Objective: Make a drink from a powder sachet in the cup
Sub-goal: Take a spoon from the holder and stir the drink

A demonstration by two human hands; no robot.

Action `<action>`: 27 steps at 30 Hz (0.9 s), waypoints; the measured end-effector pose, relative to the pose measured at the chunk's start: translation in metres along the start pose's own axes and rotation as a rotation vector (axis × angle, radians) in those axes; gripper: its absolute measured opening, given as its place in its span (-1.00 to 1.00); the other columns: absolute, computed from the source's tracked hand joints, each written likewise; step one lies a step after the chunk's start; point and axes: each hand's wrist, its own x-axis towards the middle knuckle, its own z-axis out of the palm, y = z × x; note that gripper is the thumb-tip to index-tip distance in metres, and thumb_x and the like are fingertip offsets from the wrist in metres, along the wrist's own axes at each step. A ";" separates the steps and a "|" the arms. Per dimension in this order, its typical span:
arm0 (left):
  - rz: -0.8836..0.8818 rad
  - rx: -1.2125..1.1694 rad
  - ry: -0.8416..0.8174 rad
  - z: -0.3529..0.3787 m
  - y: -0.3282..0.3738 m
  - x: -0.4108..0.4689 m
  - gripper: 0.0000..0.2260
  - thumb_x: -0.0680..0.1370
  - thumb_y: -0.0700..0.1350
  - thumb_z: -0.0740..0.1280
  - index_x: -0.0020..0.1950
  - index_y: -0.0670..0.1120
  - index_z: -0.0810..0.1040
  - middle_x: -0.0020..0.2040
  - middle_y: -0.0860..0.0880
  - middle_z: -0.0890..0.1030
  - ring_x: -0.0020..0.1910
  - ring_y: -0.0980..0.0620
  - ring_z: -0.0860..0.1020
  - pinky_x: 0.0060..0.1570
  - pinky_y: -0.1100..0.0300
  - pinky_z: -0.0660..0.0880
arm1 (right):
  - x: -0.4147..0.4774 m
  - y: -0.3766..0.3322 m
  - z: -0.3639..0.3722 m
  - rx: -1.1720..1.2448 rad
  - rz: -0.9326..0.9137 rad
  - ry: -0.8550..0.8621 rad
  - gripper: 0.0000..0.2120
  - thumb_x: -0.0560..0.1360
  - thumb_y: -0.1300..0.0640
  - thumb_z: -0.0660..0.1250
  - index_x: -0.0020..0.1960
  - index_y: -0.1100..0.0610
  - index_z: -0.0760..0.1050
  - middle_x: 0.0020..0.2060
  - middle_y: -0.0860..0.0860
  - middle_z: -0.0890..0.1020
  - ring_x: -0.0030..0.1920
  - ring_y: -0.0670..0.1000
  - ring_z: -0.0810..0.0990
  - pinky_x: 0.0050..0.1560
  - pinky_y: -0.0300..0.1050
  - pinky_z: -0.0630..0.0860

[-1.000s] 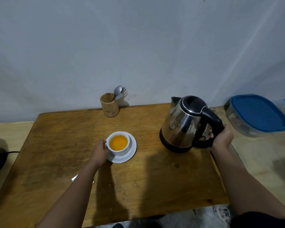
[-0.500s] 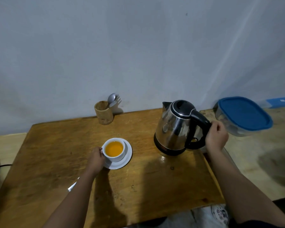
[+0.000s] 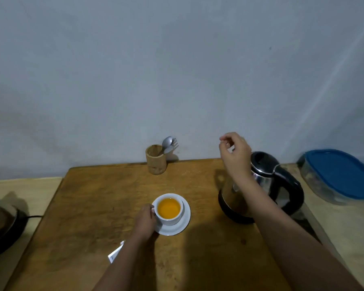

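Left hand [image 3: 144, 220] grip closed on cup [image 3: 169, 208] handle, cup upright mid-tabletop [image 3: 88, 206]; right hand [image 3: 235, 154] grip loose, empty, raised above kettle [image 3: 263, 185].

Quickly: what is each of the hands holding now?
Left hand: closed on white ceramic cup of orange drink.
Right hand: loosely open, holding nothing.

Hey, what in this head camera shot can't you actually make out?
- Sachet: mostly hidden under the left forearm; print too small.
- Kettle: front and spout covered by the right arm.
- Dark object at left: cut by the edge, blurred.
- Blue-lidded container: contents unclear, cut at right.
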 end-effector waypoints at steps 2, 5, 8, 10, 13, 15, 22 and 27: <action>0.041 0.005 0.001 -0.001 -0.003 0.001 -0.87 0.61 -0.09 0.10 0.03 -0.04 0.42 0.01 -0.07 0.53 -0.07 0.07 0.49 -0.22 0.24 0.39 | -0.002 -0.003 0.038 0.071 0.161 -0.206 -0.90 0.47 0.26 0.27 -0.12 0.12 0.54 -0.25 -0.01 0.56 -0.22 -0.04 0.50 -0.21 -0.20 0.44; 0.078 -0.011 -0.010 -0.002 -0.010 0.005 -0.84 0.61 -0.08 0.09 0.03 -0.04 0.45 -0.01 -0.05 0.56 -0.09 0.13 0.50 -0.23 0.31 0.38 | -0.011 0.011 0.096 0.090 0.464 -0.487 -0.87 0.50 0.18 0.24 -0.07 0.17 0.55 -0.17 0.04 0.59 -0.18 -0.02 0.52 -0.22 -0.17 0.44; 0.129 0.003 0.010 -0.003 -0.015 0.009 -0.83 0.60 -0.10 0.09 0.01 -0.06 0.47 -0.05 -0.02 0.54 -0.12 0.21 0.47 -0.23 0.40 0.33 | -0.016 0.027 0.145 0.150 0.676 -0.588 -0.89 0.47 0.14 0.26 -0.05 0.12 0.53 -0.09 0.13 0.60 -0.08 0.12 0.59 -0.22 -0.04 0.43; 0.157 0.003 0.018 -0.003 -0.018 0.011 -0.82 0.60 -0.11 0.09 0.02 -0.08 0.48 -0.08 0.02 0.51 -0.13 0.25 0.44 -0.23 0.48 0.32 | -0.014 0.034 0.171 0.189 0.723 -0.557 -0.89 0.44 0.08 0.30 -0.04 0.03 0.52 -0.03 0.10 0.62 0.02 0.15 0.62 -0.19 -0.04 0.43; 0.188 -0.014 0.010 -0.002 -0.022 0.013 -0.83 0.61 -0.07 0.07 0.00 0.02 0.45 -0.11 0.12 0.47 -0.10 0.30 0.44 -0.20 0.53 0.34 | -0.006 0.039 0.202 0.232 0.740 -0.433 -0.95 0.39 0.03 0.38 -0.16 -0.03 0.54 -0.06 0.03 0.66 0.00 0.08 0.61 -0.02 0.00 0.53; 0.167 -0.041 -0.002 0.000 -0.025 0.014 -0.84 0.61 -0.04 0.07 0.02 0.05 0.45 -0.09 0.14 0.48 -0.09 0.30 0.46 -0.20 0.47 0.35 | 0.001 0.034 0.216 0.232 0.746 -0.350 -0.88 0.39 0.05 0.40 -0.13 0.07 0.56 -0.14 0.04 0.63 -0.07 0.08 0.58 -0.08 -0.03 0.49; 0.102 -0.144 -0.027 0.001 -0.027 0.015 -0.88 0.60 -0.07 0.11 -0.04 0.12 0.40 -0.08 0.13 0.52 -0.07 0.26 0.50 -0.19 0.44 0.40 | 0.011 0.032 0.250 0.158 0.822 -0.116 -0.72 0.42 0.16 0.44 0.10 0.24 0.57 0.07 0.15 0.66 0.09 0.17 0.61 0.04 -0.04 0.54; 0.131 -0.137 -0.022 -0.001 -0.024 0.013 -0.81 0.60 -0.08 0.11 -0.12 0.21 0.36 -0.12 0.18 0.48 -0.07 0.26 0.49 -0.19 0.48 0.38 | 0.007 0.031 0.258 0.152 0.770 -0.056 -0.79 0.45 0.19 0.40 0.03 0.29 0.56 0.02 0.19 0.65 0.06 0.18 0.61 -0.02 -0.10 0.51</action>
